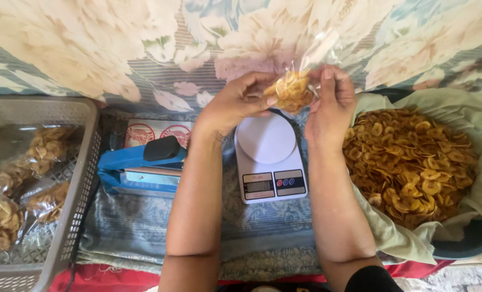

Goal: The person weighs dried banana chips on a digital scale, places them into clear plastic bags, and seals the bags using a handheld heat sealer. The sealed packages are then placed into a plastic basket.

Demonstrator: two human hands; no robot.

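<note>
Both my hands hold a small clear plastic bag of yellow chips (pixel 293 89) up above a white digital kitchen scale (pixel 268 157). My left hand (pixel 235 100) pinches the bag's left side. My right hand (pixel 332 97) grips its right side, and the bag's open top (pixel 321 47) sticks up between them. The scale's round plate carries nothing.
A dark basin (pixel 470 240) lined with pale green cloth and heaped with yellow chips (pixel 408 162) sits at the right. A blue heat sealer (pixel 141 167) lies left of the scale. At far left a grey plastic basket (pixel 76 200) holds several filled chip bags (pixel 3 216). Floral cloth covers the floor.
</note>
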